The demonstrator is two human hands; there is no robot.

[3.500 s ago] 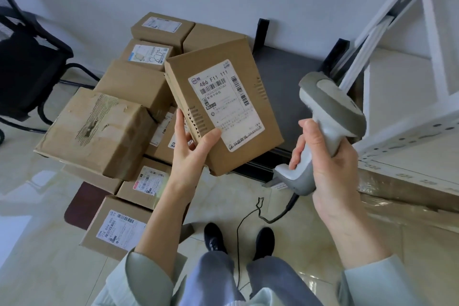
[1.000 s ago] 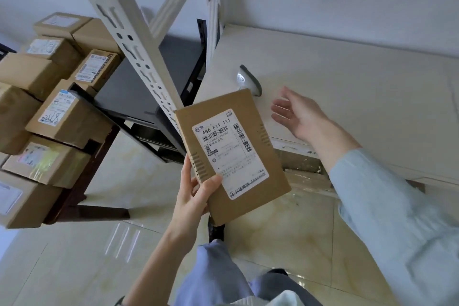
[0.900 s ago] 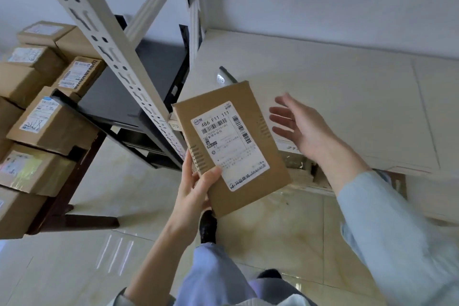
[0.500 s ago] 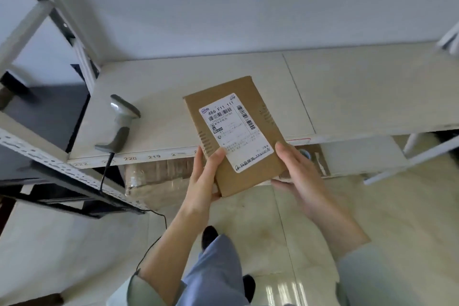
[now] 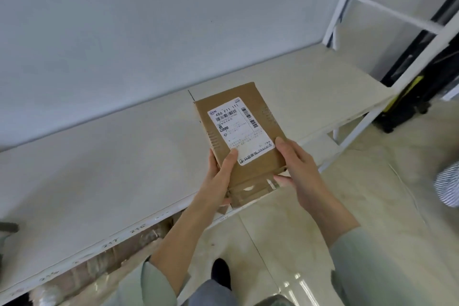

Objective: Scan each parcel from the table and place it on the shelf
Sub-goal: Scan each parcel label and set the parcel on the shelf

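Observation:
A flat brown cardboard parcel (image 5: 250, 156) with a white shipping label faces up, held over the front of the cream shelf board (image 5: 111, 169). My left hand (image 5: 219, 177) grips its near-left edge, thumb on top and fingers underneath. My right hand (image 5: 295, 166) holds the near-right corner, thumb on the label side and fingers below. The parcel's far end hangs above the shelf; whether it touches the board I cannot tell. The scanner is only a dark sliver at the left edge (image 5: 7, 227).
White shelf uprights (image 5: 347, 7) rise at the right, with dark equipment (image 5: 417, 77) behind them. Plastic-wrapped boxes (image 5: 139, 243) sit on the lower level under the shelf. A striped object (image 5: 448, 185) shows at the right edge. Glossy tiled floor lies below.
The scanner was set down on the shelf and my right hand joined my left on the parcel. The view swung right along the shelf, and the parcel moved forward over the board.

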